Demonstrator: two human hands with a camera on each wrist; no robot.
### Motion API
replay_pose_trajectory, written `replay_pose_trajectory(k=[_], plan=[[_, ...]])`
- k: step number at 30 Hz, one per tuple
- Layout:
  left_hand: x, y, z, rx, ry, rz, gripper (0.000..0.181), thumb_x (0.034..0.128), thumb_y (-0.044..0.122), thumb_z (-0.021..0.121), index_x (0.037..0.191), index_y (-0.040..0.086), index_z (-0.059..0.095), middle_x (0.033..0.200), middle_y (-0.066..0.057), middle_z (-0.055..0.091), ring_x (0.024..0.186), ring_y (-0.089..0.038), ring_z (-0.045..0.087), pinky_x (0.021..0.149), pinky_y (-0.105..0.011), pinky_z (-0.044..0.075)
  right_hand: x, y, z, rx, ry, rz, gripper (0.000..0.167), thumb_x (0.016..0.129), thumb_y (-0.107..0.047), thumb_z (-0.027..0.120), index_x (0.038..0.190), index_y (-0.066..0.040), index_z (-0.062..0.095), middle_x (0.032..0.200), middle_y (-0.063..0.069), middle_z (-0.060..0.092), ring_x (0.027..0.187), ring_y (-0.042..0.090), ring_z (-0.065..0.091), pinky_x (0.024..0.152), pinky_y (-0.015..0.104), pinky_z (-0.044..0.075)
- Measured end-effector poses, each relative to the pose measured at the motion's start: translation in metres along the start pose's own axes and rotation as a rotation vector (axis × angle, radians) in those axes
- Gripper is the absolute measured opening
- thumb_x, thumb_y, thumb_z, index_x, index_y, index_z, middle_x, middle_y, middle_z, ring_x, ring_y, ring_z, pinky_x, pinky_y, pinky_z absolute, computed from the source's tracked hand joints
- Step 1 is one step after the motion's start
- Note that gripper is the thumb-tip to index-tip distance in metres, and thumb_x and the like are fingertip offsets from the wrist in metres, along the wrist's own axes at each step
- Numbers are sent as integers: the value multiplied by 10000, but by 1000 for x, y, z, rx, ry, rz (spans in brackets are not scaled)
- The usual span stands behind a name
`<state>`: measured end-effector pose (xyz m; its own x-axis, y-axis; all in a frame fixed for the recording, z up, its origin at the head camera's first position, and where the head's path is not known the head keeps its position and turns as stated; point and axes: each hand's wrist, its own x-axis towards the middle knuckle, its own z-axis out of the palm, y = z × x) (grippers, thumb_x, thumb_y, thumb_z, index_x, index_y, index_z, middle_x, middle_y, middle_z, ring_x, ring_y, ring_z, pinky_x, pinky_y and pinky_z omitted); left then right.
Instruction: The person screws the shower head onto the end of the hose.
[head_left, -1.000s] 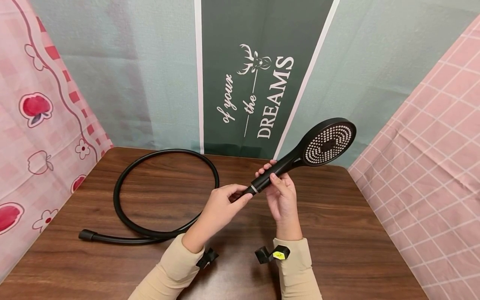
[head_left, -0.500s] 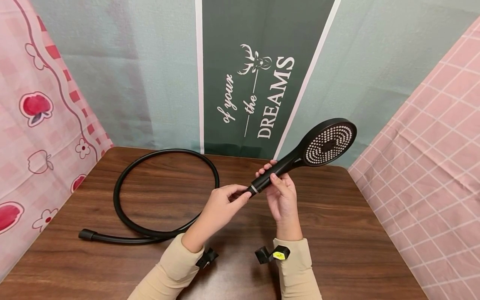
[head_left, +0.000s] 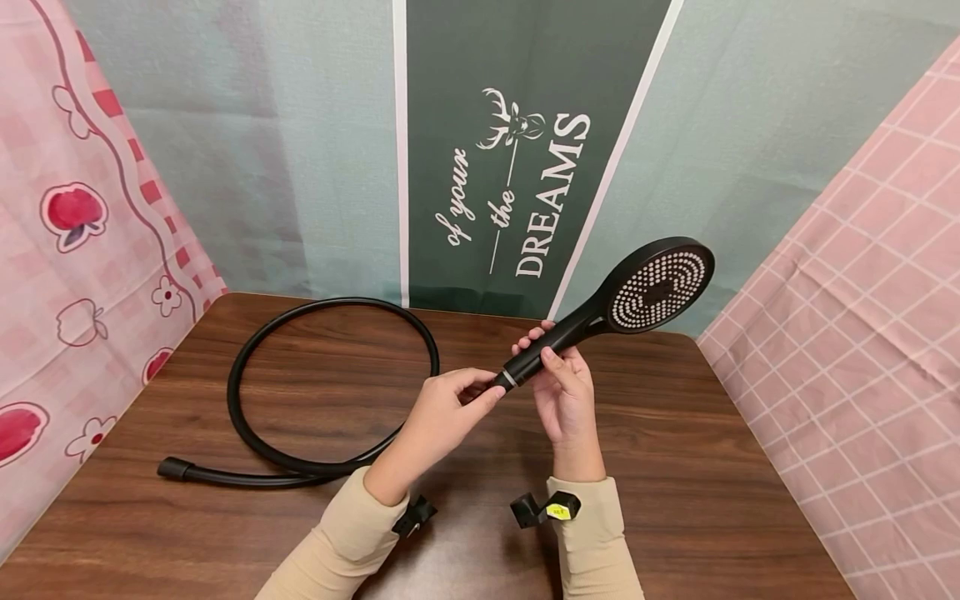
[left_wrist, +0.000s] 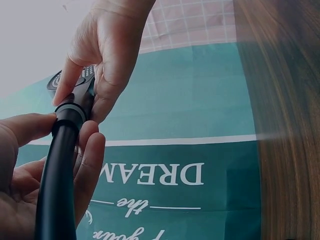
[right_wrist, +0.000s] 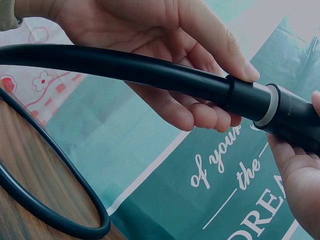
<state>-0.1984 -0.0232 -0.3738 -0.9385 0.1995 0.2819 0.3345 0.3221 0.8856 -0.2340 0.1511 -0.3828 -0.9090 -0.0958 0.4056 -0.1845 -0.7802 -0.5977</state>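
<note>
A black shower head (head_left: 660, 287) is held up above the table, its pale-dotted spray face toward the head camera. My right hand (head_left: 566, 396) grips its handle, thumb along the near side and fingers behind. My left hand (head_left: 450, 408) pinches the end fitting (right_wrist: 250, 100) of a black shower hose (head_left: 236, 392) between thumb and fingers. That fitting lines up with the bottom of the handle, where a pale ring (right_wrist: 272, 106) shows between the two. The fitting's threads are hidden. From the left hand, the hose runs down into a loop on the tabletop.
The hose's other end, with a black connector (head_left: 174, 469), lies on the wooden table (head_left: 675, 500) at the left. A teal cloth with a dark green printed panel (head_left: 465, 50) hangs behind. Pink cloths stand at the left (head_left: 45, 350) and right (head_left: 885, 292) sides.
</note>
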Motion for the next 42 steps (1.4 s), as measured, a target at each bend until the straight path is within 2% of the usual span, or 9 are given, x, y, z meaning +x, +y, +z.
replay_pose_trajectory(k=[4,11,15,34,42], plan=[[0,0,0,-6,-4,-11,216,920,201,711,1096,82,745,927,-43,740,768,-96,641,688,-216,520,0,0,0,3,2,0,249,1012,69,423,1231,11,526,1089,101,680,1014,208,700,983,343,532],[0,-2,-2,-52,-44,-37,226,956,230,661,1112,84,735,904,-50,728,775,-145,641,676,-232,507,0,0,1,7,2,-2,251,1014,70,417,1234,13,524,1091,104,678,1012,212,701,981,347,534],[1,-3,-2,-55,-56,-41,215,965,239,652,1097,91,735,877,-40,729,758,-111,635,674,-234,502,0,0,1,6,2,-1,249,1013,70,419,1232,13,524,1091,104,677,1012,212,701,982,347,533],[1,-2,0,-21,-29,-27,205,939,226,691,1090,97,742,910,-27,735,750,-77,632,669,-222,515,0,0,0,1,1,3,252,1015,70,411,1233,11,523,1090,104,676,1010,210,703,983,346,532],[1,-2,-1,-41,-34,-38,222,940,227,684,1109,94,740,930,-37,736,769,-104,637,678,-230,514,0,0,0,6,-1,1,255,1017,74,399,1238,17,514,1091,104,675,1009,211,701,981,346,534]])
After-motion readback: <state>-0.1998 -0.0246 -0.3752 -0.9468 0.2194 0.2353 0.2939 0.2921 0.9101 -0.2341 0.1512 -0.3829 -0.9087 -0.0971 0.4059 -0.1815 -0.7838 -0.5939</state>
